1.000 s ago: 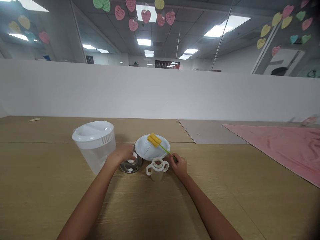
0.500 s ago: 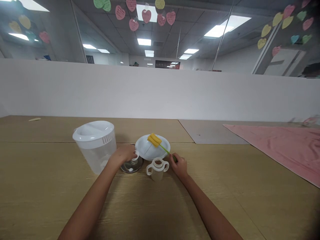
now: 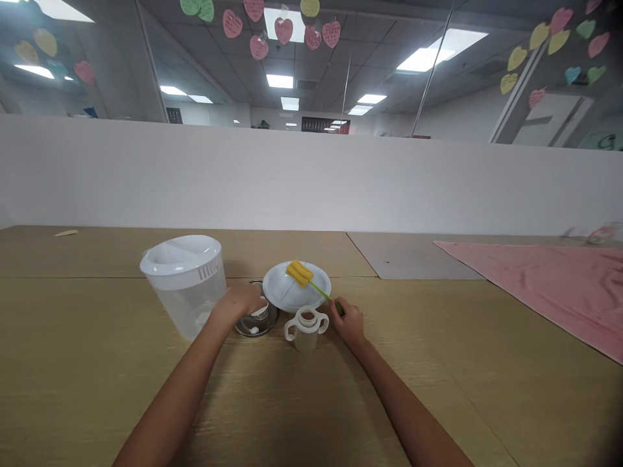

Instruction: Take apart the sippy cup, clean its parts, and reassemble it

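Observation:
My right hand (image 3: 346, 319) is closed on the dark green handle of a brush with a yellow sponge head (image 3: 299, 273). The sponge lies over a white bowl (image 3: 282, 290). In front of the bowl stands a clear cup with two white handles (image 3: 306, 328). To its left is a round metal dish (image 3: 273, 320) with a small white piece (image 3: 254, 331) in it. My left hand (image 3: 244, 301) is closed on a small white part (image 3: 261, 310) at the dish, its fingertips partly hidden.
A tall clear pitcher with a white lid (image 3: 182, 258) stands left of my left hand. A pink cloth (image 3: 549, 275) covers the right side of the table. A thin flat tan piece (image 3: 66, 233) lies at the far left. A low white wall (image 3: 311, 181) runs behind the table.
The small white part at my left fingers has shifted and tilted slightly within the metal dish. My right hand and the brush are almost unchanged.

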The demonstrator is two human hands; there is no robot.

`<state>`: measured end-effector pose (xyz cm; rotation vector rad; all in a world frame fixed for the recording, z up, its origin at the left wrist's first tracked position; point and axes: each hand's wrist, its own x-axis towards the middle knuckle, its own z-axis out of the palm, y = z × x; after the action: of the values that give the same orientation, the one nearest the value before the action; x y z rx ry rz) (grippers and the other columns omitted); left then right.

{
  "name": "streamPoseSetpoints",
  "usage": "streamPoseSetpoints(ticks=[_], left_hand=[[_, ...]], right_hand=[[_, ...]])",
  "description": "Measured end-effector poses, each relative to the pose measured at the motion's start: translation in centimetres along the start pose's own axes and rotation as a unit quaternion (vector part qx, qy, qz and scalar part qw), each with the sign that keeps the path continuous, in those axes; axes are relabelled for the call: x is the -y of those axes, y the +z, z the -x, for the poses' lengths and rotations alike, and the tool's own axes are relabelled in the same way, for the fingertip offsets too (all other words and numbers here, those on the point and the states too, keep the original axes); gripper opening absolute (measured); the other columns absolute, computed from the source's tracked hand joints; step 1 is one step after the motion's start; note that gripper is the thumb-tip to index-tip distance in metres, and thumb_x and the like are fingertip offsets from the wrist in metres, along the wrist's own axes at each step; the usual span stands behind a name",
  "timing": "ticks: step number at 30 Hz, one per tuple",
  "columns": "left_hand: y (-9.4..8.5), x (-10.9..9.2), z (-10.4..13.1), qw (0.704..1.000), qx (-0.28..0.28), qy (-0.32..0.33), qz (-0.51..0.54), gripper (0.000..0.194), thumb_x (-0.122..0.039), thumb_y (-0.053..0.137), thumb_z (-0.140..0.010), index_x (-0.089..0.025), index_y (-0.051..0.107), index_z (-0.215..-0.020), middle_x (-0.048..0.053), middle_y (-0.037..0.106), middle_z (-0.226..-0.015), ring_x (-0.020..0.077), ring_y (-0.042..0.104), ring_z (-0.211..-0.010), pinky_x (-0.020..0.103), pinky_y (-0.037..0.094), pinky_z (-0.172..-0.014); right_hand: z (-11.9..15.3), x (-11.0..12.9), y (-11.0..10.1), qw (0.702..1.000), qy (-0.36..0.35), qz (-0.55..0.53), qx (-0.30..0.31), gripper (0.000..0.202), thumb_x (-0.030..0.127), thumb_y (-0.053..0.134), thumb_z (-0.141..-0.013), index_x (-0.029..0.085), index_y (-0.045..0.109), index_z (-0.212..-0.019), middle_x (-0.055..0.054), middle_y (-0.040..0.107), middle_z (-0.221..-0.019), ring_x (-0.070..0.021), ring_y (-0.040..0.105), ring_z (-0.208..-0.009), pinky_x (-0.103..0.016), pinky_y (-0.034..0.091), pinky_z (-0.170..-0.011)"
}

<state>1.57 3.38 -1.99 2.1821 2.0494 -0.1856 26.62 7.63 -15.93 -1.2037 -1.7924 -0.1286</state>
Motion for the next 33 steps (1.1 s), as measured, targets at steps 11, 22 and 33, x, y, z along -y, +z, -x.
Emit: streamPoseSetpoints(ticks=[11, 22, 33], left_hand=[[-0.07, 0.11, 0.09, 1.0, 0.013, -0.005, -0.014, 0.035, -0.035, 0.038, -0.082, -0.018, 0.065, -0.095, 0.014, 0.066, -0.105, 0.0275, 0.063, -0.091, 0.032, 0.047, -0.071], [-0.06, -0.56, 0.34, 1.0, 0.011, -0.006, -0.016, 0.034, -0.029, 0.038, -0.083, -0.015, 0.062, -0.103, 0.015, 0.065, -0.107, 0.0274, 0.063, -0.093, 0.033, 0.047, -0.073], [-0.11, -0.06, 0.12, 1.0, -0.003, 0.004, -0.004, 0.026, -0.032, 0.048, -0.076, -0.018, 0.065, -0.089, 0.013, 0.068, -0.098, 0.0256, 0.064, -0.085, 0.03, 0.046, -0.067]], right_hand=[[-0.08, 0.01, -0.02, 1.0, -0.005, 0.004, 0.003, 0.044, 0.041, 0.037, -0.088, 0.015, 0.058, -0.06, 0.001, 0.047, -0.045, -0.0092, 0.039, -0.041, -0.022, 0.023, -0.047], [-0.11, 0.08, -0.08, 1.0, -0.012, 0.011, 0.009, 0.043, 0.039, 0.037, -0.089, 0.016, 0.056, -0.059, 0.001, 0.046, -0.045, -0.0096, 0.038, -0.042, -0.023, 0.023, -0.048], [-0.18, 0.28, -0.2, 1.0, -0.014, 0.016, 0.018, 0.044, 0.04, 0.035, -0.089, 0.016, 0.055, -0.057, 0.002, 0.045, -0.044, -0.0093, 0.037, -0.041, -0.023, 0.024, -0.048]])
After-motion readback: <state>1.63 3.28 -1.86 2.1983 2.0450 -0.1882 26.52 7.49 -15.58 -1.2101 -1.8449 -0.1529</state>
